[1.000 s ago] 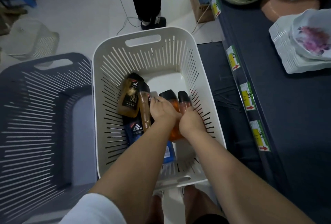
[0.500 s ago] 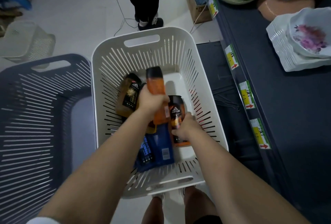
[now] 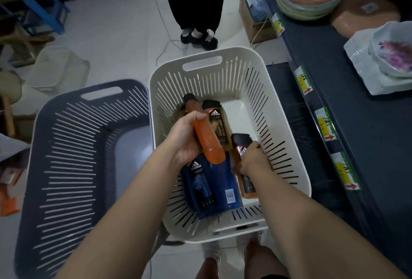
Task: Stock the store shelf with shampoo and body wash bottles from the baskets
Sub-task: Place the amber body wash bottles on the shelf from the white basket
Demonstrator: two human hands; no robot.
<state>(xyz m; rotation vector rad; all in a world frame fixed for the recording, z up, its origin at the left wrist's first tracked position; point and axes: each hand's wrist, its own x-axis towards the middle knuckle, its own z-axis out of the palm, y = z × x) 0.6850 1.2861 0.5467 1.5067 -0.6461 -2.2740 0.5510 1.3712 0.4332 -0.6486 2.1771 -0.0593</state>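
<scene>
Blue Adidas bottles (image 3: 201, 187) lie at the white basket's (image 3: 229, 62) near end. Over them the left hand (image 3: 185, 138) grips a tilted orange bottle (image 3: 208, 145). The right hand (image 3: 253, 159) clasps a second orange bottle (image 3: 247, 185). An amber bottle (image 3: 218, 122) lies beyond, with a grey basket (image 3: 73, 156) to the left and the shelf (image 3: 356, 111) to the right.

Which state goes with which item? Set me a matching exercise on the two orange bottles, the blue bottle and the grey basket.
1 plain orange bottle
2 logo-marked orange bottle
3 blue bottle
4 grey basket

A lies in the white basket
B gripped by the right hand
C stands beside the white basket
D gripped by the left hand

Pairs: 1-D, 2-B, 3-A, 4-C.
</scene>
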